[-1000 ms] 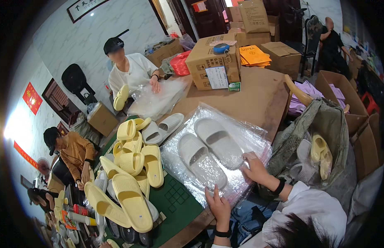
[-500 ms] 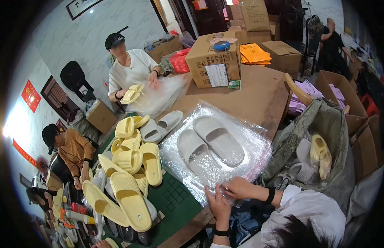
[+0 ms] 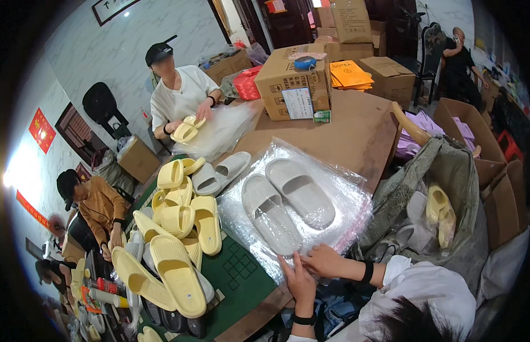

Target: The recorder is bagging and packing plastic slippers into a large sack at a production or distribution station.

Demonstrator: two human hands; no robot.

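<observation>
A pair of pale grey slide slippers (image 3: 300, 194) lies side by side on the table inside or under a clear, shiny plastic bag (image 3: 233, 214); which of these I cannot tell. At the bag's near edge, close to the toe of the left slipper, my left hand (image 3: 300, 283) grips the film, two fingers stretched up along it. Just to its right, my right hand (image 3: 326, 261) is closed on the same edge with its fingers bent. Black bands circle both wrists. Yellow slippers (image 3: 179, 276) are piled left of the bag, with another grey pair (image 3: 222, 172) behind them.
A cardboard box (image 3: 293, 85) and orange packets (image 3: 349, 76) stand at the back of the table. On the right, a grey-green sack (image 3: 402, 188) holds bagged slippers. Across the table a co-worker (image 3: 182, 94) handles a yellow slipper; another person (image 3: 105, 202) works at left.
My hands stay at the bag's edge with little movement. The co-worker opposite has shifted the yellow slipper and a hand. A hand at the lower left has left the view.
</observation>
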